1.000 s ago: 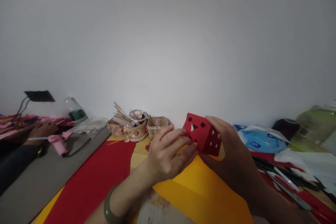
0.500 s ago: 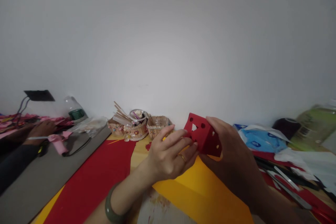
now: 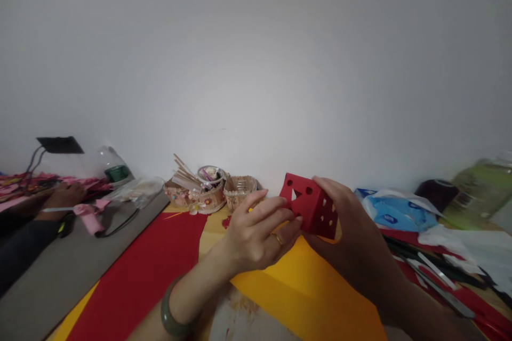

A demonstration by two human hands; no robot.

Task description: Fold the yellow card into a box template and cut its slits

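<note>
A red box [image 3: 301, 200] with cut-out holes is held up in front of me over the work surface. Round holes and a triangular one show on its front face, and small cut-outs on its right side. My left hand [image 3: 260, 232] grips the box's left edge, fingers bent against its front. From the right, my right hand [image 3: 352, 234] wraps round it, thumb below and fingers over the top corner. Yellow sheet material [image 3: 304, 287] lies beneath both hands. A red sheet [image 3: 152, 266] is spread to the left.
Decorated baskets [image 3: 208, 197] with sticks and small tools stand by the wall. On the right lie a blue packet [image 3: 400, 212], scissors [image 3: 440, 287] and scraps. Another person's hand [image 3: 64, 197] is at far left, near a pink glue gun [image 3: 88, 218] and a bottle [image 3: 114, 165].
The red box has turned slightly in my hands, so more of the cut-outs on its right side show. Both hands stay almost in the same place.
</note>
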